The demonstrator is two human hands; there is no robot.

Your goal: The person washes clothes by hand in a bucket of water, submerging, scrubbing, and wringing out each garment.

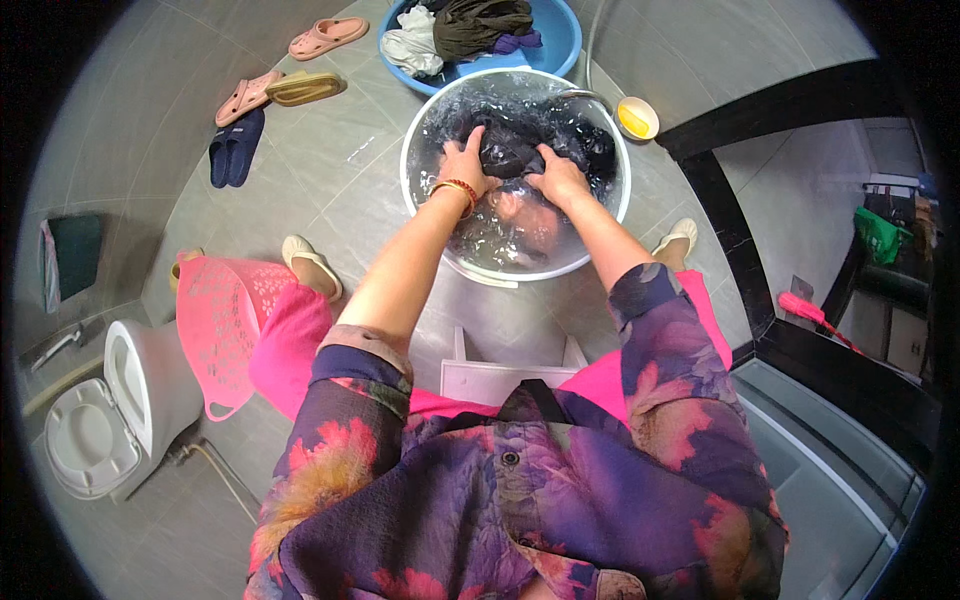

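Note:
A black garment lies partly under water in a round white-rimmed basin in front of me. My left hand has its fingers closed on the garment's left side, and a red-and-gold bracelet circles that wrist. On the other side, my right hand grips the same cloth, its fingertips partly hidden in the folds. Bubbles and ripples cover the water, and more dark cloth spreads toward the far rim. A curved metal spout reaches over the basin's right far edge.
Behind stands a blue tub of clothes. A small bowl with yellow soap sits to the right. Slippers lie far left. A pink basket and a toilet are at left, a low white stool before me.

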